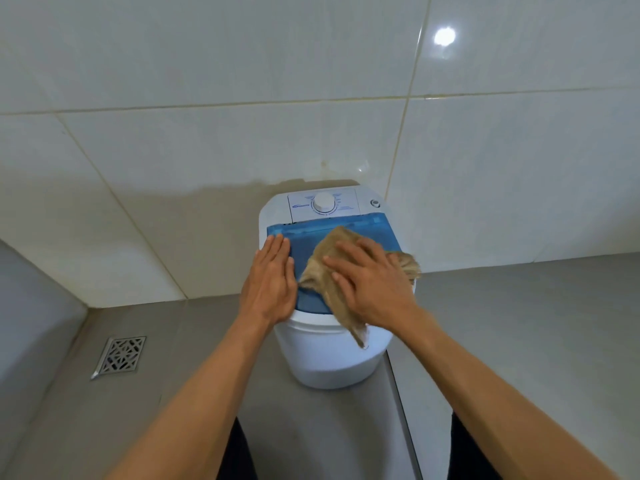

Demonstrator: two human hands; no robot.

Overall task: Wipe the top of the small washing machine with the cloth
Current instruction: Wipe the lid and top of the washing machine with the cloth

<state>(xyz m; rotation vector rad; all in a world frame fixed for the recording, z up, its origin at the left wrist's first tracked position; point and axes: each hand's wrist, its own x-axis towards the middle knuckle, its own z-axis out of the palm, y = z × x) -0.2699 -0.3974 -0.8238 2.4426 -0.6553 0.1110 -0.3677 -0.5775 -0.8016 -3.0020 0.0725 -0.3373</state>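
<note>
A small white washing machine (322, 355) stands on the grey floor against the tiled wall. Its top has a blue translucent lid (304, 237) and a white control panel with a round dial (324, 202). A tan cloth (325, 258) lies spread on the lid, its ends hanging over the front and right edges. My right hand (370, 278) presses flat on the cloth with fingers spread. My left hand (270, 278) rests flat on the lid's left edge, fingers together, holding nothing.
A metal floor drain (121, 356) is set in the floor at the left. Glossy white tiled wall (311, 98) rises right behind the machine. A grey raised surface (27, 306) borders the far left. Dark trouser legs show at the bottom.
</note>
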